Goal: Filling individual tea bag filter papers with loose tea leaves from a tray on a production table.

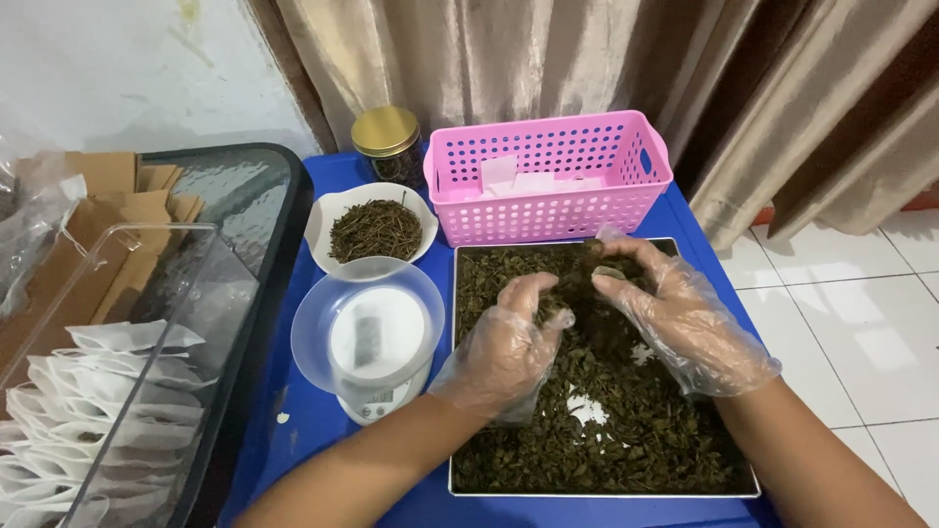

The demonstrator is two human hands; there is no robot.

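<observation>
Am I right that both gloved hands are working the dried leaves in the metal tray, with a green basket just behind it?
Not quite: the basket is pink, not green, as the head view shows. The rest holds: the left hand and right hand, both in clear gloves, are in the dried leaves in the metal tray.

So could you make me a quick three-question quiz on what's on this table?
1. True or false: both hands wear clear gloves.
2. What stands behind the tray of dried leaves? A) pink basket B) green bucket C) red box
3. Fill in: the clear bowl sits on a small ____.

Key: 1 true. 2 A, the pink basket. 3 scale.
</observation>
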